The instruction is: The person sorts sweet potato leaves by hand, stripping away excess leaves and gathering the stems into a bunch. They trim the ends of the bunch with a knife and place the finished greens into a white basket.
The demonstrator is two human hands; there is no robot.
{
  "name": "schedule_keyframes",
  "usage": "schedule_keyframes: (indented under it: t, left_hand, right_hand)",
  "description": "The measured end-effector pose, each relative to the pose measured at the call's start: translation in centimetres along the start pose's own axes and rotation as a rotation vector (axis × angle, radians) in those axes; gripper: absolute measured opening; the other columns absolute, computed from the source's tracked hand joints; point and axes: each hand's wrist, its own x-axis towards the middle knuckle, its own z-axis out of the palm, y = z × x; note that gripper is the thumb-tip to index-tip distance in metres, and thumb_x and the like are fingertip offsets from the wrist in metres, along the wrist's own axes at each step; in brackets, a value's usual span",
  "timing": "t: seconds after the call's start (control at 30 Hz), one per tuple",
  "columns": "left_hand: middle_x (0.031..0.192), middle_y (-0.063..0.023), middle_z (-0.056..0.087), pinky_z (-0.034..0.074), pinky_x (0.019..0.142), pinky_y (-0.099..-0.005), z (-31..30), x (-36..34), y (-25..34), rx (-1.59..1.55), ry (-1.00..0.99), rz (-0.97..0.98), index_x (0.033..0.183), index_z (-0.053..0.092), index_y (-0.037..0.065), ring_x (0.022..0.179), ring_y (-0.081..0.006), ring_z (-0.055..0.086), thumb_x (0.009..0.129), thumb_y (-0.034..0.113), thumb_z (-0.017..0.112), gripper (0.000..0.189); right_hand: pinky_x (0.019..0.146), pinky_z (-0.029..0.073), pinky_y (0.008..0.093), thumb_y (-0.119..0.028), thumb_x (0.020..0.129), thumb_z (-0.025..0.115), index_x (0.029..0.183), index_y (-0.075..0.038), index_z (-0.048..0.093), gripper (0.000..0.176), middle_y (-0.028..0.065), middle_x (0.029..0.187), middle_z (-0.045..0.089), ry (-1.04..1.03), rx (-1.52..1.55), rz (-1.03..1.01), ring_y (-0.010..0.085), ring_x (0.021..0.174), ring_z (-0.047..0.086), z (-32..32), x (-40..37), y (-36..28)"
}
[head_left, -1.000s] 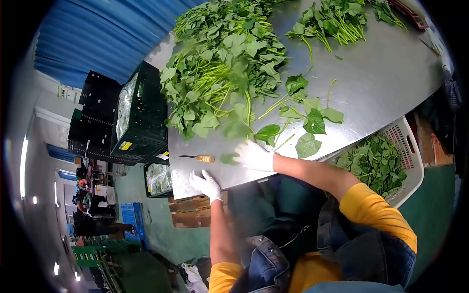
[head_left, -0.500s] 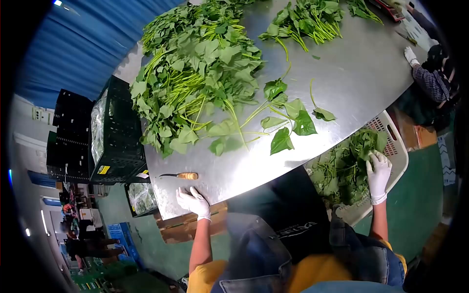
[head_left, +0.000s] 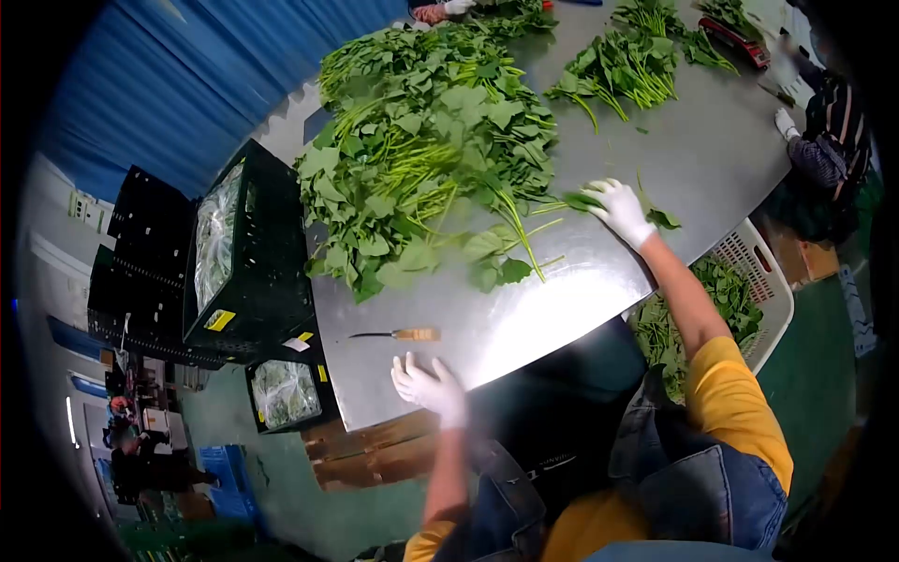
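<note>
My left hand (head_left: 431, 389), in a white glove, rests at the table's near edge with its fingers apart and nothing in it. Just beyond it lies a small curved knife with a wooden handle (head_left: 417, 334). My right hand (head_left: 618, 211), also gloved, is over the metal table (head_left: 581, 281), its fingers closed on a green leaf (head_left: 582, 201). A loose leafy stem (head_left: 663, 217) lies right beside it. Left of my right hand is a large pile of leafy greens (head_left: 421, 159).
Smaller bunches of greens (head_left: 632, 70) lie farther back. A white basket (head_left: 773, 300) holding greens stands below the table's right edge. Dark crates (head_left: 272, 253) stand at the left. A co-worker's gloved hand (head_left: 786, 124) is at the right edge, another (head_left: 459, 7) at the top.
My right hand has moved from the basket up to the table and taken hold of a leaf. Several loose leaves there are gone. The view has shifted, and my left hand has stayed near the knife.
</note>
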Motion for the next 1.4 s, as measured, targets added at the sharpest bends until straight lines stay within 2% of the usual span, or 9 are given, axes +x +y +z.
schedule_keyframes:
  t: [0.17,0.27,0.33,0.53,0.73,0.87,0.9,1.2,1.4]
  left_hand:
    - [0.135,-0.0178,0.044,0.028,0.105,-0.0507,0.4,0.0,-0.6,-0.06,0.036,0.035,0.123,0.052,0.003,0.127,-0.0377,0.036,0.08,0.019,0.064,0.047]
    - [0.133,-0.019,0.045,0.028,0.105,-0.0521,0.5,-0.2,-0.8,-0.086,0.017,0.055,0.122,0.052,0.002,0.128,-0.0387,0.036,0.077,0.018,0.066,0.05]
    - [0.132,-0.018,0.047,0.03,0.105,-0.0515,0.3,-0.1,-1.1,-0.085,-0.01,0.15,0.121,0.053,0.003,0.126,-0.0379,0.039,0.075,0.017,0.066,0.05]
    - [0.131,-0.0177,0.047,0.03,0.105,-0.0509,0.1,0.0,-1.5,-0.167,-0.007,0.195,0.122,0.053,0.004,0.126,-0.0384,0.039,0.075,0.021,0.066,0.051]
    - [0.132,-0.0194,0.045,0.028,0.107,-0.0526,0.5,-0.6,-2.5,-0.268,0.035,0.235,0.121,0.053,0.001,0.128,-0.0418,0.035,0.077,0.023,0.065,0.05]
    - [0.133,-0.0201,0.045,0.028,0.106,-0.0535,-0.3,-0.5,-1.6,-0.356,0.049,0.175,0.121,0.053,0.0,0.128,-0.0421,0.035,0.079,0.021,0.063,0.048]
    - [0.133,-0.0205,0.044,0.028,0.106,-0.0534,-0.7,-0.5,-1.4,-0.385,0.027,0.133,0.121,0.053,0.0,0.128,-0.0423,0.034,0.079,0.02,0.063,0.047]
    - [0.129,-0.0147,0.051,0.035,0.101,-0.0471,0.0,-0.5,-1.8,-0.236,0.051,0.253,0.109,0.061,0.004,0.125,-0.0359,0.042,0.08,0.032,0.065,0.04]
    - [0.126,-0.0175,0.051,0.036,0.098,-0.0467,-0.8,0.2,-0.7,-0.403,0.053,0.22,0.107,0.059,0.003,0.114,-0.0363,0.045,0.08,0.015,0.063,0.03]
  right_hand:
    - [0.089,0.047,0.0412,-0.016,0.076,0.069,0.112,-0.011,0.066,0.037,0.0099,0.107,0.065,0.085,-0.277,0.27,0.0301,0.1,0.059,-12.0,-15.9,0.5]
    - [0.094,0.043,0.0446,-0.027,0.068,0.078,0.125,-0.014,0.06,0.061,0.0155,0.117,0.061,-0.252,-0.712,0.847,0.0299,0.11,0.056,-17.0,-22.2,-0.5]
    - [0.094,0.044,0.0447,-0.026,0.068,0.078,0.126,-0.012,0.058,0.063,0.0201,0.121,0.058,-0.153,-0.807,0.742,0.0331,0.109,0.057,-18.5,-20.1,-4.7]
    - [0.081,0.052,0.0387,-0.029,0.081,0.067,0.111,-0.006,0.063,0.038,0.0161,0.105,0.065,0.1,0.271,0.362,0.0322,0.093,0.064,-5.7,-6.3,-15.4]
    - [0.073,0.049,0.0449,-0.038,0.082,0.067,0.098,-0.003,0.065,0.038,0.0218,0.087,0.065,-0.336,-0.043,0.442,0.0367,0.083,0.064,3.3,1.7,-16.4]
    - [0.06,0.044,0.0239,-0.021,0.094,0.057,0.1,-0.004,0.067,0.021,0.0004,0.076,0.062,-0.25,0.792,0.063,0.0071,0.067,0.054,-3.3,0.4,-14.4]
    - [0.06,0.042,0.0215,-0.023,0.094,0.058,0.103,-0.006,0.068,0.022,-0.0002,0.079,0.062,-0.293,1.103,0.533,0.0054,0.066,0.053,-5.5,0.3,-15.3]
    - [0.067,0.043,0.0224,-0.023,0.094,0.057,0.109,-0.006,0.07,0.026,0.0011,0.083,0.065,-0.231,1.277,0.531,0.0074,0.074,0.054,-11.5,-2.3,-17.3]
    - [0.075,0.046,0.0245,-0.015,0.093,0.058,0.114,-0.003,0.067,0.026,0.0047,0.088,0.068,-0.309,1.185,0.421,0.01,0.081,0.058,-8.2,-3.1,-15.8]
